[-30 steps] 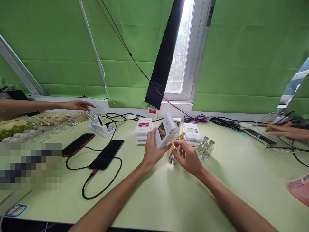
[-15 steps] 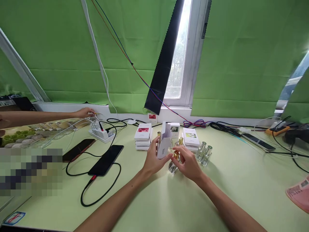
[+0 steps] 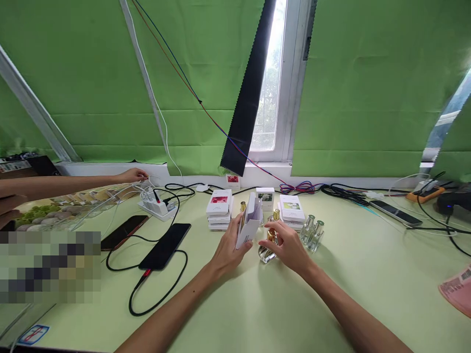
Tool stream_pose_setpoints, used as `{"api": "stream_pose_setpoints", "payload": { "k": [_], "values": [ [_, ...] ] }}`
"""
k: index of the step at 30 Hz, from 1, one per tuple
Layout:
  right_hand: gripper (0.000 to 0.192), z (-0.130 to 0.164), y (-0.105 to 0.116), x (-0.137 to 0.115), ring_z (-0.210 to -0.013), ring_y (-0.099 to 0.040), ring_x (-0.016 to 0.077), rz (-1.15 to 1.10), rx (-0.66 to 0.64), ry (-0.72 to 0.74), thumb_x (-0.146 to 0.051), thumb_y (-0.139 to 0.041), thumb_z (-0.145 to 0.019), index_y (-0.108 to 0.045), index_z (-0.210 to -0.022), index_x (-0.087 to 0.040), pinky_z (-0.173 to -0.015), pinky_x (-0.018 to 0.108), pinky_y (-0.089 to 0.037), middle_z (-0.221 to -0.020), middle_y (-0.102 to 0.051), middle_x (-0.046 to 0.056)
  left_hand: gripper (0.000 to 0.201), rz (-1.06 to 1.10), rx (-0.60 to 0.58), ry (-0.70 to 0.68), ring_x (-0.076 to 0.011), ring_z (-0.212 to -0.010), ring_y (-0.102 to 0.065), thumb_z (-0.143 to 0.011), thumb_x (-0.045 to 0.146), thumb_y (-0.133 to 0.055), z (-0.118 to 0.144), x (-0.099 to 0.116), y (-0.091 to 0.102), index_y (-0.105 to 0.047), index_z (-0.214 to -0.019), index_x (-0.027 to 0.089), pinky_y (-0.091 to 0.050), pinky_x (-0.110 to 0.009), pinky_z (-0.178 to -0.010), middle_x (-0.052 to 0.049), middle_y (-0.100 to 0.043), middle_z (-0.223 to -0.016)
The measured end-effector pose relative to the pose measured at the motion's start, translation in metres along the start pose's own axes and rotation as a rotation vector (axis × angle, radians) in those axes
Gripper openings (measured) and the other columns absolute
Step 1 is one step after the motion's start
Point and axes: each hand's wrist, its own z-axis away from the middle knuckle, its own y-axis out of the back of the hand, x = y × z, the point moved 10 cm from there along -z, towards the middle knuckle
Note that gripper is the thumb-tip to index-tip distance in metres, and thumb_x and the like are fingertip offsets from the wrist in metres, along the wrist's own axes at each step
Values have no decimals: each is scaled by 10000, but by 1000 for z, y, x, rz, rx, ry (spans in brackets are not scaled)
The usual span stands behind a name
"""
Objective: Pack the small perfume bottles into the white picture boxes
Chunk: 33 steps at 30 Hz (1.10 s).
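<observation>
Left hand (image 3: 228, 247) is gripping my opened white carton (image 3: 250, 226) at frame centre while my right hand (image 3: 287, 245) is pinching what looks like a gold-capped bottle (image 3: 268, 248) beside it, needing alignment with the opening next.

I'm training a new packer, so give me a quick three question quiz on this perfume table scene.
1. True or false: the left hand holds a small white cardboard box with its flap open.
2. Which thing does the right hand grip?
A. black smartphone on a cable
B. clear glass gold-capped perfume bottle
C. white power strip
3. Fill in: the two clear silver-capped glass bottles stand on the pale green table to the ______ of the right hand.

Key: 1 true; 2 B; 3 right.
</observation>
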Motion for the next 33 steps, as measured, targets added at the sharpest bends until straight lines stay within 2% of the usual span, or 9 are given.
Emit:
{"api": "stream_pose_setpoints", "payload": {
  "k": [4, 7, 9, 12, 16, 21, 24, 30, 33],
  "values": [
    [347, 0, -3, 1, -661, -570, 147, 9, -106, 4, -455, -730, -906, -663, -1127, -196, -616, 277, -471, -950, -665, 45, 701, 16, -54, 25, -339, -1344, -500, -962, 572, -515, -1, -7, -2, -289, -1528, 226, -424, -504, -1094, -174, -479, -1488],
    [459, 0, -7, 7, -662, -570, 156, 39, -204, -17, -457, -785, -856, -657, -1215, -202, -627, 276, -463, -837, -659, 9, 662, 16, -66, 40, -324, -1286, -536, -947, 497, -575, -2, -6, -1, -306, -1491, 232, -447, -485, -1060, -160, -498, -1450],
    [487, 1, -7, 10, -654, -561, 157, 43, -238, -25, -450, -824, -814, -661, -1201, -203, -620, 269, -448, -767, -637, -17, 645, 13, -50, 53, -316, -1250, -563, -911, 442, -637, -2, -4, 3, -340, -1444, 231, -461, -471, -1044, -146, -528, -1403],
    [393, 1, -8, 9, -651, -552, 150, -3, -263, -23, -398, -839, -798, -675, -1098, -202, -609, 255, -429, -750, -628, -28, 705, 32, -53, 73, -299, -1186, -607, -821, 382, -749, -3, 0, 5, -348, -1383, 240, -495, -449, -1002, -119, -576, -1316],
    [285, 1, -11, 6, -683, -582, 152, -88, -296, -41, -290, -794, -840, -663, -1075, -197, -624, 246, -439, -807, -664, -12, 734, 10, -106, 54, -288, -1127, -636, -765, 386, -802, -3, 5, 2, -347, -1323, 242, -527, -437, -940, -106, -589, -1248],
    [250, 1, -13, 3, -835, -673, 202, -67, -309, -60, -242, -740, -881, -618, -1095, -201, -711, 285, -498, -1008, -731, 56, 763, -55, -109, 62, -317, -1198, -602, -759, 394, -811, -2, -3, 2, -344, -1342, 238, -511, -479, -983, -128, -565, -1278],
    [363, 2, -12, 1, -932, -702, 234, -26, -291, -46, -270, -733, -894, -577, -1218, -218, -749, 310, -521, -1117, -730, 90, 768, -70, -111, 68, -327, -1225, -586, -749, 404, -817, -2, -6, 3, -368, -1348, 234, -499, -492, -1009, -130, -563, -1289],
    [836, 5, -10, 4, -815, -717, 251, 110, -231, -108, -282, -744, -881, -258, -1560, -276, -719, 330, -518, -993, -745, 47, 794, -62, -135, 36, -328, -1263, -573, -782, 426, -791, -4, 2, -1, -361, -1429, 263, -498, -491, -1033, -134, -566, -1369],
    [890, 5, -10, 1, -817, -716, 264, 155, -229, -79, -313, -721, -905, -174, -1606, -277, -700, 328, -512, -999, -748, 61, 895, -62, -145, 33, -329, -1299, -558, -791, 438, -784, -4, 2, -3, -288, -1520, 283, -496, -495, -1051, -143, -533, -1445]
  ]
}}
